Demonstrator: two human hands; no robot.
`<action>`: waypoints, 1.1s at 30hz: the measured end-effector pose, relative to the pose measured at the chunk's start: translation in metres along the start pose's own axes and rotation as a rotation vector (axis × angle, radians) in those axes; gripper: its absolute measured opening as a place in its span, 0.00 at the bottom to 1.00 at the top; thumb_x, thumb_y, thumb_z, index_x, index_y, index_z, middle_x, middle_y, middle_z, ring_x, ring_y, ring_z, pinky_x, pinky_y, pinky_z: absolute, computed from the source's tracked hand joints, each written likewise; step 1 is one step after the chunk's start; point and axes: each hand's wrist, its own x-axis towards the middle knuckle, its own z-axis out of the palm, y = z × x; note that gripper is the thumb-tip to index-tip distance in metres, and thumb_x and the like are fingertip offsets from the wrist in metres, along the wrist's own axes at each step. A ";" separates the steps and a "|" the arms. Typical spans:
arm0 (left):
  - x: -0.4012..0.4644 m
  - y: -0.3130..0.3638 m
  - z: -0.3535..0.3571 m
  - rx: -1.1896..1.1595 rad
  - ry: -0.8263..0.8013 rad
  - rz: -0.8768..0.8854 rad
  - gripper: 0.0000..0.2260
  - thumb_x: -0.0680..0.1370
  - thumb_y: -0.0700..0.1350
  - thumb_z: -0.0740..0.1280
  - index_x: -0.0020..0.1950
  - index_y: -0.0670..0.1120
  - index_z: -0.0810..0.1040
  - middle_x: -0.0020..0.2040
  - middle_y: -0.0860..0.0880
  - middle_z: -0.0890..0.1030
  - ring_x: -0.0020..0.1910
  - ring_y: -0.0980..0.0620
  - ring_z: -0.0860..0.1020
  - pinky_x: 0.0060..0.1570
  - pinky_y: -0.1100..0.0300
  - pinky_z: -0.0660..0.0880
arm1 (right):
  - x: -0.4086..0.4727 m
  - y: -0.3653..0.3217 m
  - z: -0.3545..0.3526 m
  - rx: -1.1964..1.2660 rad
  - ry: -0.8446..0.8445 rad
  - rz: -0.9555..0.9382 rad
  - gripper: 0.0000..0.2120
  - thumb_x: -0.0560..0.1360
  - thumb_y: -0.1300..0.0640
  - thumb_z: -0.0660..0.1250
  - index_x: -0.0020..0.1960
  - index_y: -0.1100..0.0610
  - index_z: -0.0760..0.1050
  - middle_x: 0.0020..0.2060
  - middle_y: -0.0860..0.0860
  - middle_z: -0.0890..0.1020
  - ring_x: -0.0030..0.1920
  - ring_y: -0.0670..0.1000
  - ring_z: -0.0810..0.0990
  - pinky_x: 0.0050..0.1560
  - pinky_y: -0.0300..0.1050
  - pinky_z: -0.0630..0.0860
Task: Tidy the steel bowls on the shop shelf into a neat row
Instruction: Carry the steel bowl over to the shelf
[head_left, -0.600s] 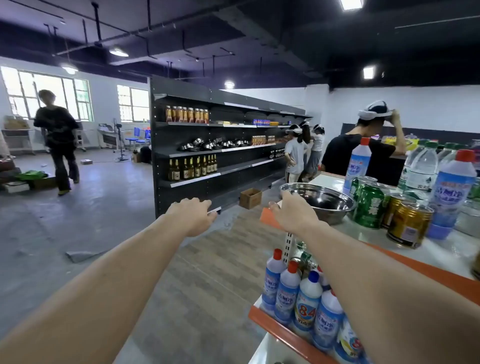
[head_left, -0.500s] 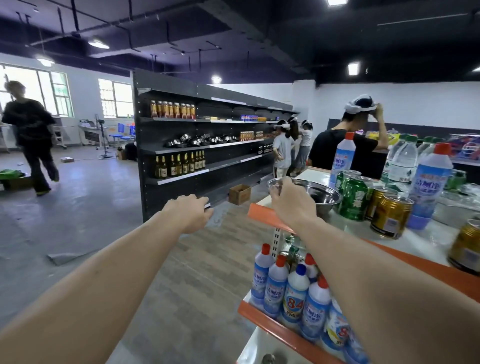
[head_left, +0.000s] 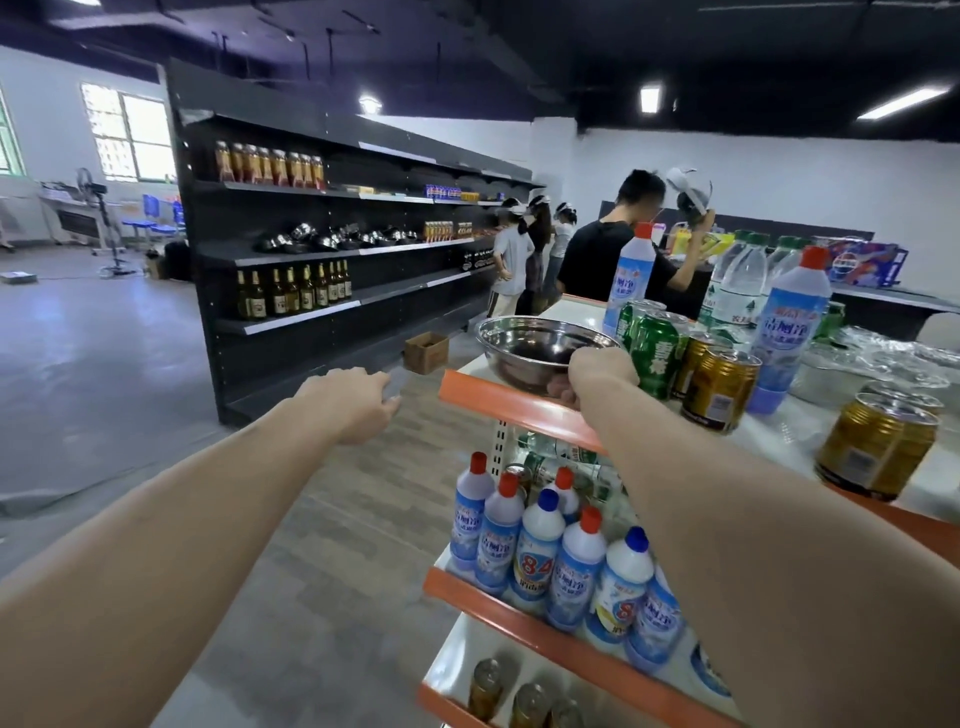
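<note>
A steel bowl (head_left: 540, 345) sits at the near corner of the white top shelf (head_left: 566, 312) with an orange edge. My right hand (head_left: 597, 371) grips the bowl's near rim, thumb side over the rim and fingers curled under it. My left hand (head_left: 353, 402) hangs in the air over the aisle floor, left of the shelf, fingers loosely bent and holding nothing. Several more steel bowls (head_left: 337, 239) lie jumbled on the middle level of the black shelf unit (head_left: 291, 218) across the aisle.
Green and gold cans (head_left: 654, 353), blue cleaner bottles (head_left: 789, 322) and water bottles crowd the top shelf right of the bowl. More cleaner bottles (head_left: 540, 556) fill the level below. Several people (head_left: 608, 260) stand at the aisle's far end. A cardboard box (head_left: 426, 352) sits on the floor.
My right hand has gone from in front of the bowl to gripping its near rim. The view has swung left and moved closer to the shelf. My left hand stays out over the aisle.
</note>
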 end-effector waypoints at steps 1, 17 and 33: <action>0.000 -0.003 0.001 0.000 -0.002 -0.002 0.23 0.82 0.58 0.50 0.75 0.51 0.64 0.71 0.45 0.70 0.68 0.41 0.70 0.64 0.45 0.69 | -0.003 -0.003 0.003 0.026 -0.022 -0.002 0.12 0.81 0.61 0.59 0.57 0.67 0.76 0.30 0.57 0.83 0.17 0.47 0.75 0.17 0.36 0.67; -0.028 -0.088 0.036 0.027 0.023 -0.142 0.22 0.82 0.57 0.53 0.74 0.51 0.66 0.68 0.43 0.72 0.64 0.38 0.72 0.59 0.46 0.73 | -0.069 -0.016 0.120 0.174 -0.362 -0.122 0.17 0.78 0.63 0.56 0.53 0.73 0.78 0.29 0.62 0.82 0.14 0.51 0.74 0.16 0.34 0.68; -0.080 -0.169 0.179 -0.017 -0.228 -0.312 0.22 0.81 0.55 0.55 0.70 0.44 0.66 0.66 0.39 0.72 0.63 0.36 0.73 0.57 0.45 0.71 | -0.126 0.148 0.251 -0.031 -0.605 0.063 0.14 0.77 0.69 0.52 0.57 0.71 0.72 0.25 0.63 0.76 0.16 0.54 0.74 0.15 0.37 0.69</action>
